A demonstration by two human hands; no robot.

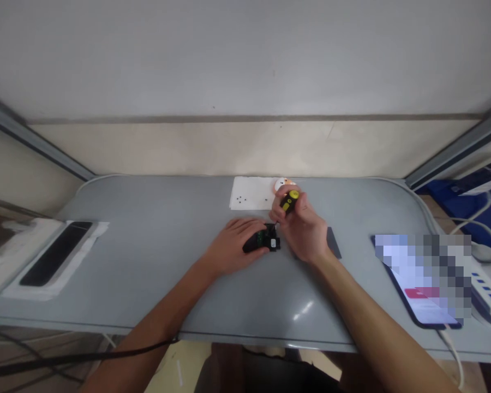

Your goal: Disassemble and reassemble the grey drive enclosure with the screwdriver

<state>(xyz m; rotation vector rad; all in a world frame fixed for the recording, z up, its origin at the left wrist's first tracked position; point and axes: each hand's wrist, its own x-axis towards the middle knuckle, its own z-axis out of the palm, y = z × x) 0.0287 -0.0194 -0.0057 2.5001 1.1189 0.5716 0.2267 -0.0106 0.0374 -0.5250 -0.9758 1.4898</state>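
My left hand [240, 244] is closed around a small black device with a green circuit board [273, 243], pressing it to the grey table. A small white label shows on the device's right end. In my right hand [305, 232] is a screwdriver [289, 202] with a black and yellow handle, held tilted. Its tip points down at the device's upper right part; whether it touches a screw is too small to tell. Just behind lies a white sheet [251, 192] with several tiny dark pieces on it. A round white and orange item [283, 184] is partly hidden behind my right hand.
A dark flat piece [334, 243] lies partly under my right wrist. Farther right are a lit phone [417, 284] with a cable and a white power strip [489, 292]. At the left, a dark phone-like slab [57, 254] rests on white paper. A pale wall [180, 147] stands behind the table.
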